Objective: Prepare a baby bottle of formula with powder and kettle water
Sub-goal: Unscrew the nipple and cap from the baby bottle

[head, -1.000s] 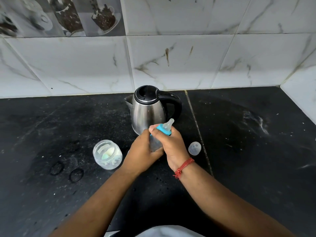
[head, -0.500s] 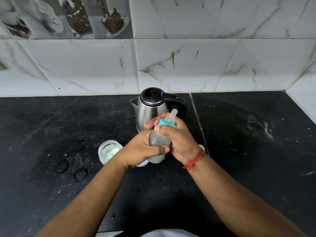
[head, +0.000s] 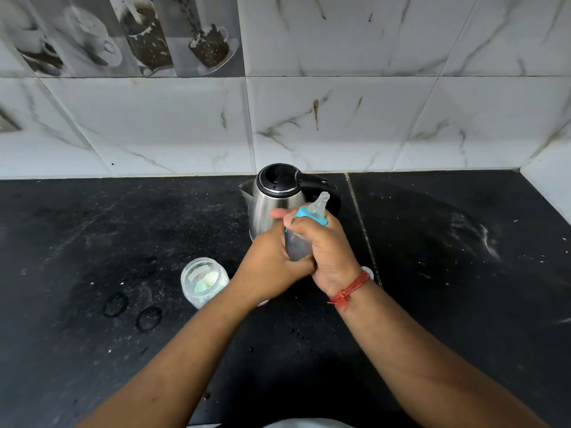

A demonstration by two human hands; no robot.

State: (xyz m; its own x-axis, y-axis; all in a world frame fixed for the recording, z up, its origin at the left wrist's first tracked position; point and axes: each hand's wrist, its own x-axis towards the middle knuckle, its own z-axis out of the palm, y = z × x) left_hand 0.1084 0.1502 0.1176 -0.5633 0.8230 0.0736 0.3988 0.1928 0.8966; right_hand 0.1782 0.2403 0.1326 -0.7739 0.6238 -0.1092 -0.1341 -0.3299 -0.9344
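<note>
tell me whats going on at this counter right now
A person is holding a baby bottle in both hands above a black counter. The left hand and the right hand are wrapped around its body, and its blue collar and clear teat are on. A steel kettle stands just behind the bottle with its lid shut. An open jar of pale powder sits to the left.

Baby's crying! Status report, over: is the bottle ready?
Left hand and right hand both grip the bottle. Teat and blue collar on. Kettle close behind; nothing in the way.
</note>
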